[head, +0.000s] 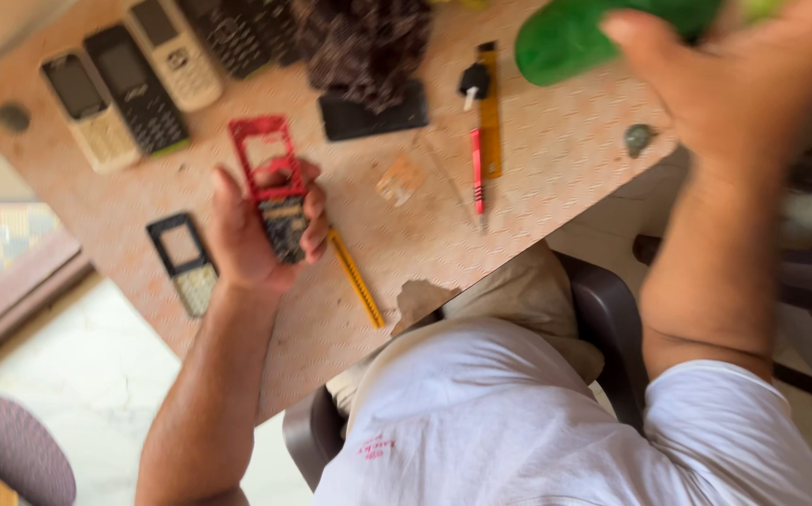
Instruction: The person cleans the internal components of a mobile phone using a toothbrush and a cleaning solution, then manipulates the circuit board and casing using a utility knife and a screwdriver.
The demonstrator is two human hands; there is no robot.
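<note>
At the far left of the worktop (537, 169), three whole keypad phones (130, 84) lie side by side, untouched, with more dark handsets beyond them near the top edge. Just below, a loose black front cover (184, 262) with its keypad rests flat beside your wrist. Your left hand (256, 234) is closed around a phone that is opened up: the red frame (263, 155) sticks up empty where the screen would sit, and the circuit board (284, 225) shows bare under your fingers. By the look of it, the strip-down is done and the inside work and closing up are left. A yellow tool (356, 278) lies just beside that hand, then a small clear piece (399, 180), a red pen-like tool (476, 169) and a yellow strip (490, 112). At the right, your right hand (752, 89) is raised and curled round a blurred green object (603, 33).
</note>
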